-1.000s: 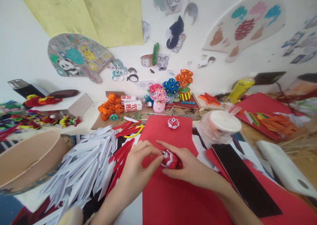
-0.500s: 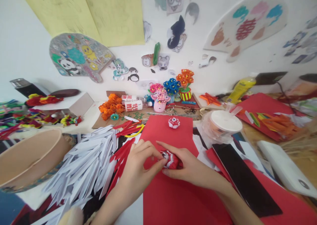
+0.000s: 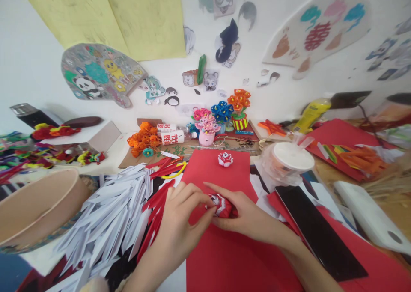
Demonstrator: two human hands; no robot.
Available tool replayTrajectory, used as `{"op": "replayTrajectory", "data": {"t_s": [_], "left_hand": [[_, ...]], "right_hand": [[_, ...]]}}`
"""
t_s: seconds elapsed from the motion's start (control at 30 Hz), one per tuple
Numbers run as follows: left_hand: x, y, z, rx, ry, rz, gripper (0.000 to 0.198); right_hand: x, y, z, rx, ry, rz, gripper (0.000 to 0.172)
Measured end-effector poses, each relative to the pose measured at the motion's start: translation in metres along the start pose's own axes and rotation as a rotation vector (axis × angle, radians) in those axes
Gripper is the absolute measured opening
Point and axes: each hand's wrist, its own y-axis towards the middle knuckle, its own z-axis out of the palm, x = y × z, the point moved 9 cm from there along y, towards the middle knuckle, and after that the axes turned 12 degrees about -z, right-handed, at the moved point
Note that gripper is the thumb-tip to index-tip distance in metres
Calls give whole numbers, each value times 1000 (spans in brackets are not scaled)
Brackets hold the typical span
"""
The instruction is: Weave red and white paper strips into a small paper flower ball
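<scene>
A red and white folded-paper flower [image 3: 222, 206] is held above a red paper sheet [image 3: 221, 257]. My right hand [image 3: 245, 210] curls around its right side, with the thumb below and the index finger along the top. At the flower's left edge, my left hand [image 3: 188, 210] pinches with thumb and index finger, closed on its folds; the exact spot between the fingertips is hidden. Farther back on the sheet rests a second, smaller red and white paper flower [image 3: 225, 159], touched by neither hand.
Folded white paper strips [image 3: 112, 210] and red strips [image 3: 157, 210] lie to the left, beside a round basket [image 3: 41, 206]. On the right are a black phone-like slab [image 3: 321, 232], a lidded cup [image 3: 292, 159] and a white box [image 3: 369, 215]. Pipe-cleaner flowers [image 3: 207, 127] stand behind.
Both hands keep their grip on the paper flower, which has turned or shifted very slightly. The view has moved a little; nothing was let go.
</scene>
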Motion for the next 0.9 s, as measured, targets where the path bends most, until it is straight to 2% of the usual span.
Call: {"op": "replayTrajectory", "data": {"t_s": [0.1,0.3,0.6,0.77,0.9], "left_hand": [[-2,-2,-2,-63,112,33,10],[-6,-5,2,-104,198,75,10],[-27,-17,6,-255,508,225,18],[-27,-15,5,-273,522,199,25],[-24,-12,5,-222,498,163,23]], "right_hand": [[1,0,0,-5,17,-14,72],[-2,2,1,-17,-32,0,70],[-2,4,2,-50,-63,-23,66],[-4,4,3,-53,-53,-17,66],[-4,4,3,-59,-61,-31,66]]}}
